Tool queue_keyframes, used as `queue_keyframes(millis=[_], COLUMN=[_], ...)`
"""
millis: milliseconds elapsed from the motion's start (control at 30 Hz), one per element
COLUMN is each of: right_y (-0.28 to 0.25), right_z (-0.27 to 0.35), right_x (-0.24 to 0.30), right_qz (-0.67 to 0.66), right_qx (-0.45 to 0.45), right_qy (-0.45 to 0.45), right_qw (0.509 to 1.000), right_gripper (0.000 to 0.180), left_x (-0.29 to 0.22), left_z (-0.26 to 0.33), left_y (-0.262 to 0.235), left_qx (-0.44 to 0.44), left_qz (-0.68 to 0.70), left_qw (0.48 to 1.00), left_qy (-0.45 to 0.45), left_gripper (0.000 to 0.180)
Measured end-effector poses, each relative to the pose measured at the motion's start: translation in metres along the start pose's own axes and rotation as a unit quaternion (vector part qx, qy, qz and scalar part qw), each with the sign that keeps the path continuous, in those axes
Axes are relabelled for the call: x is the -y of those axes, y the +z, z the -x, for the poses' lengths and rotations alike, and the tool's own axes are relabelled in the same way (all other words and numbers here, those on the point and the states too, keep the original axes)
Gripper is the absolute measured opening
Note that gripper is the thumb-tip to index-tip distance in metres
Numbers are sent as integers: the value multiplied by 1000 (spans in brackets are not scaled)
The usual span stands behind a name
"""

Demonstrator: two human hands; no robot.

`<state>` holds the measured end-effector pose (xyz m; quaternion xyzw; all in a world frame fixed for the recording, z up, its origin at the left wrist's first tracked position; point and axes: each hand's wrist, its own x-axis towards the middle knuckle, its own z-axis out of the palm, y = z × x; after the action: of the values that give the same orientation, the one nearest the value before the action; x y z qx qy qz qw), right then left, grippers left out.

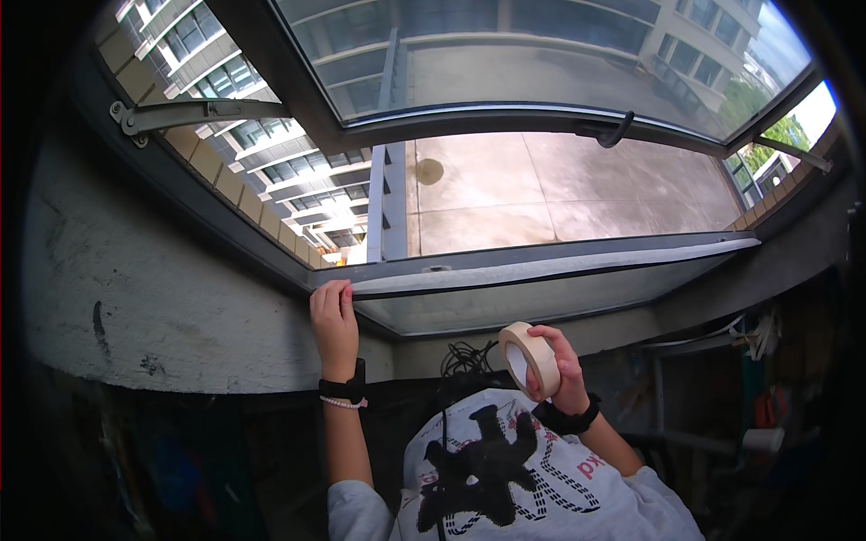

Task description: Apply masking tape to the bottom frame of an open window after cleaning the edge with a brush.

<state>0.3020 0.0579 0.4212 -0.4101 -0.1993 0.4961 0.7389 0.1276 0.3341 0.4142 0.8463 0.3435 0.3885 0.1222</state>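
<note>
A long pale strip of tape (541,269) runs along the lower bar of the window frame, from the left corner nearly to the right one. At its left end is my left hand (335,311), with the fingers pressed together on the strip's end against the frame. My right hand (566,371) grips a roll of cream masking tape (530,361) below the sill, in front of my shirt. The roll is tilted, so its white inner core shows. Some of the right hand's fingers are hidden behind or inside the roll.
An open window sash (541,113) with a dark handle (617,131) tilts outward, held by a metal stay arm (203,112) on the left. Tall buildings and a paved terrace (487,194) lie outside. Black cables (467,358) hang under the sill. Dark clutter fills the lower right.
</note>
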Motion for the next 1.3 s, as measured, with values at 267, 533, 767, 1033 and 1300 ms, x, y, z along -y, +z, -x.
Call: queue_keyframes(millis=[267,533,767,1033,1300], right_y=[0,3,4,6,8], right_z=[0,-6,-7,-14,-14], right_x=[-3,-7,-8,-11,-11], right_qz=[31,18,24,20,25], right_qx=[-7,-2,-18,-19,-41], right_qy=[11,15,25,26,7], right_qw=[999,1000,999,999,999], right_gripper=[61,55,54,55,55], left_x=[9,-3,8,-9,-41], left_z=[-14,-17,-20,-24,-10], left_y=[-9,3,7,14,33], left_qx=[43,62,101,165,37], left_qz=[72,107,127,106,155], left_qw=[996,992,986,980,984], left_qy=[16,37,25,19,75], left_gripper=[8,8,14,21,16])
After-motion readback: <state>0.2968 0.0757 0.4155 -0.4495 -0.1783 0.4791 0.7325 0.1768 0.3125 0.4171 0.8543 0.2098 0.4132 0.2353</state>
